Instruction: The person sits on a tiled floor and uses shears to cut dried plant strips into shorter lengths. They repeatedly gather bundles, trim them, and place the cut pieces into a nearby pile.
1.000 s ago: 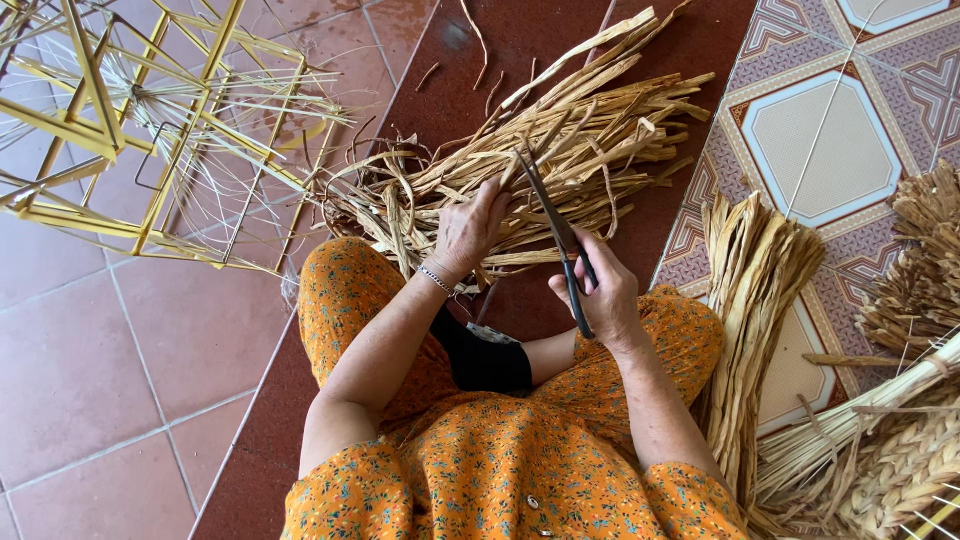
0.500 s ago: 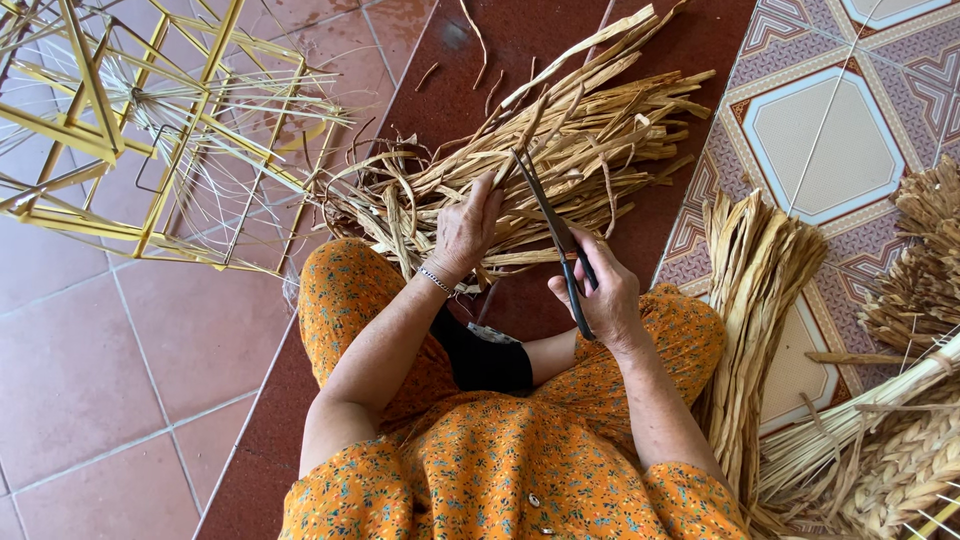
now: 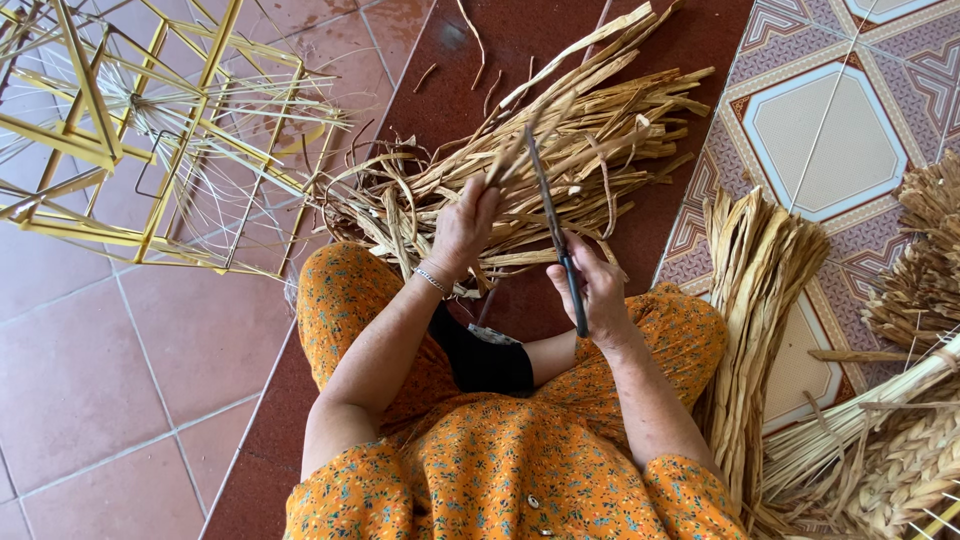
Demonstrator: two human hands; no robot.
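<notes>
I sit on the floor in an orange flowered dress. My right hand (image 3: pixel 598 288) grips the dark handle of a long knife (image 3: pixel 553 228), blade pointing away from me. My left hand (image 3: pixel 466 222) is raised beside the blade and holds a dried straw strip (image 3: pixel 512 158), which is blurred near the blade. Just beyond both hands lies a loose pile of dried flat strips (image 3: pixel 560 130) on the dark red floor. A thin bracelet is on my left wrist.
A yellow wire frame (image 3: pixel 130 130) with fine strands stands at the upper left on red tiles. A bundle of dried straw (image 3: pixel 755 300) lies by my right knee. Braided straw rope and more bundles (image 3: pixel 900 440) fill the right edge, on patterned tiles.
My left hand has lifted slightly with the strip, which now blurs against the knife blade. The right hand and knife stay almost in place.
</notes>
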